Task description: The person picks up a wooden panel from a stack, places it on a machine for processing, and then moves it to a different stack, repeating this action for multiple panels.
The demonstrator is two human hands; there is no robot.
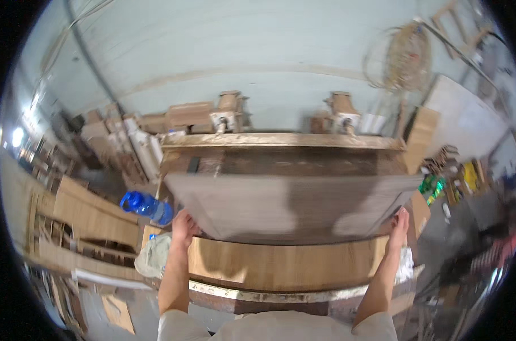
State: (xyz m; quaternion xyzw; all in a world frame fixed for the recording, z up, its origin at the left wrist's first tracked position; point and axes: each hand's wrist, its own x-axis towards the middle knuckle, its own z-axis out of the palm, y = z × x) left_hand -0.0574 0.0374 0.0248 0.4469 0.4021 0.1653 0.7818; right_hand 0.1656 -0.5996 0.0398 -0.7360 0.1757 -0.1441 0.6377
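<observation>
A wide grey-brown wooden panel (252,207) is tilted over the workbench, slightly smeared by motion. My left hand (184,227) grips its left edge near the lower corner, fingers closed around it. At the opposite edge, my right hand (400,226) has the panel between thumb and fingers. Below its near edge a lighter wood-grain board (286,267) lies along the front of the bench, partly hidden by the panel. A dark shadow falls across the panel's right half.
A metal clamp bar (281,141) with two clamp heads runs along the bench's far side. A blue water bottle (147,207) and a pale cloth (153,256) sit at the left. Wooden boards (93,210) stand further left; a green bottle (434,187) is at the right.
</observation>
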